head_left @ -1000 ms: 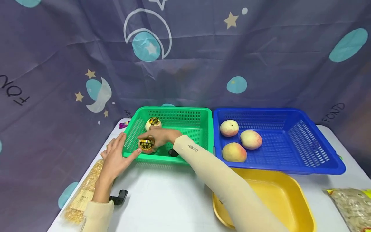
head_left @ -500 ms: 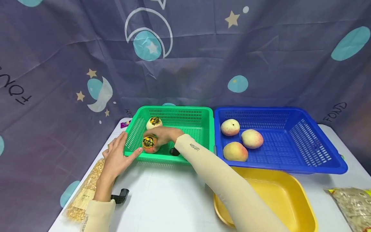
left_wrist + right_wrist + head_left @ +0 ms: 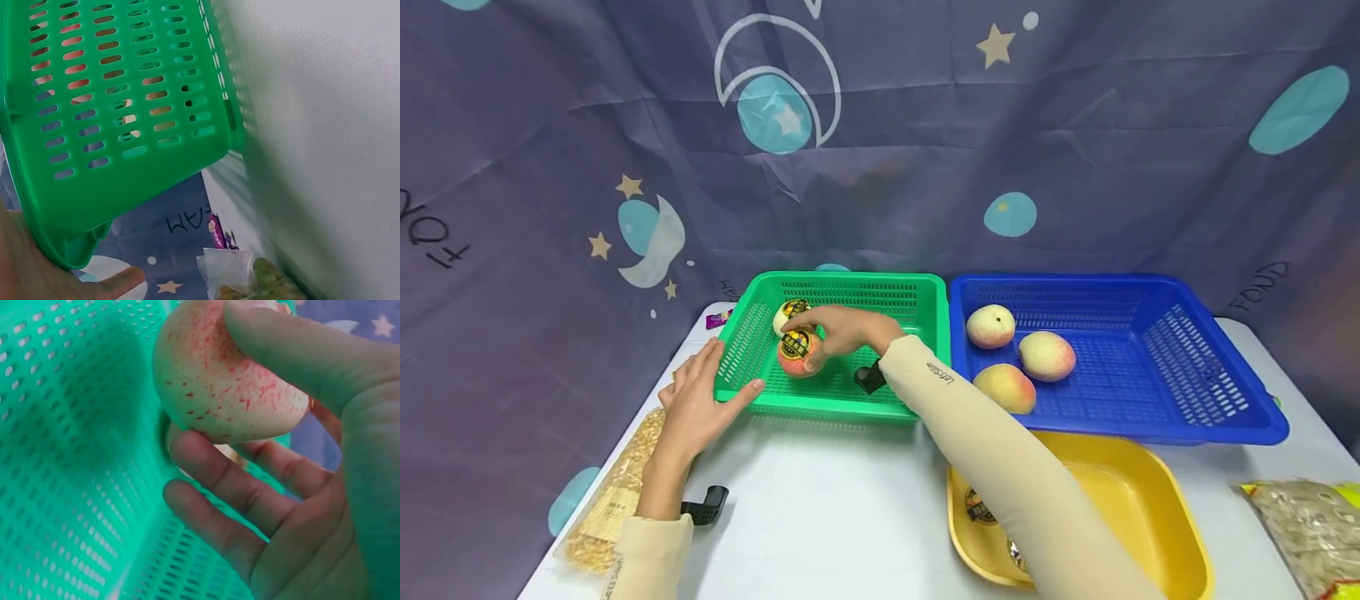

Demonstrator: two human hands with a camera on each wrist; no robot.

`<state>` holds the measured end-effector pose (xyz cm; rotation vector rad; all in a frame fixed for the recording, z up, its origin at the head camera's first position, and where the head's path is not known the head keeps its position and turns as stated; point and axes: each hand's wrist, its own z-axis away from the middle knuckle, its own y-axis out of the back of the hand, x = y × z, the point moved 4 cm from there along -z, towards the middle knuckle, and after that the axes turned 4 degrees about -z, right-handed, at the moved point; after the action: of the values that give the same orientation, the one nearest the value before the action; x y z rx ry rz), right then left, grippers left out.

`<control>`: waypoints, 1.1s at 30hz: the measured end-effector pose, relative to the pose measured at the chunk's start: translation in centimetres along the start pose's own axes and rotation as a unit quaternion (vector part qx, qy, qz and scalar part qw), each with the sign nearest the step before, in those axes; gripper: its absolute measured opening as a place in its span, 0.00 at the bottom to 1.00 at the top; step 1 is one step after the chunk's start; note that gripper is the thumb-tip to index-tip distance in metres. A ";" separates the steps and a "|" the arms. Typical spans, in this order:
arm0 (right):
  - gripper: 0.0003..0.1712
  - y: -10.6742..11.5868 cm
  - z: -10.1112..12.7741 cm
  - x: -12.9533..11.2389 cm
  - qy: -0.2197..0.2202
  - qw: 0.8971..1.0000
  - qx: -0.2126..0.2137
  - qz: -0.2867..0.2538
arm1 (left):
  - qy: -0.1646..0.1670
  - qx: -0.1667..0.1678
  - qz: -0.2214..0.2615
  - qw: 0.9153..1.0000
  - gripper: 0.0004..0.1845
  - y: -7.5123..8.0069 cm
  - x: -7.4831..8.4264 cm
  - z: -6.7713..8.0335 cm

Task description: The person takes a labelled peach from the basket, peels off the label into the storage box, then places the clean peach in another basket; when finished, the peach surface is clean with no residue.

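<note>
My right hand [image 3: 842,329] holds a peach [image 3: 794,353] with a black-and-gold sticker, inside the green basket [image 3: 850,406]. In the right wrist view the thumb presses on the red-speckled peach [image 3: 231,387] from above, with fingers beneath it. Behind it in the basket, a second stickered peach [image 3: 781,321] is partly covered by my hand. My left hand [image 3: 694,408] lies against the green basket's front left corner, thumb stretched along the front rim and fingers extended by the left side. The left wrist view shows that basket's slotted wall [image 3: 131,181] close up.
A blue basket [image 3: 1120,432] with three peaches [image 3: 1047,356] stands to the right. In front of it, a yellow tray [image 3: 1150,500] holds sticker-bearing items partly hidden by my right sleeve. Bags of dry goods [image 3: 613,500] lie at left and right [image 3: 1300,525].
My right hand has raised the stickered peach and shifted it slightly right and away from the basket's front rim. The left hand has stayed at the corner. More of the yellow tray's contents shows.
</note>
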<state>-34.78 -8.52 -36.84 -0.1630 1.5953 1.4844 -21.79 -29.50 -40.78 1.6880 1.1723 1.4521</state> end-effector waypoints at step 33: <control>0.42 -2.0 18.3 -5.1 0.131 0.989 0.059 -0.019 | -0.157 0.123 0.171 0.965 0.33 1.6 5.4 3.3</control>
<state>-21.16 4.03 -32.08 -0.3292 1.8738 1.3775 -18.24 -24.96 -37.78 2.2869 0.9469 1.2004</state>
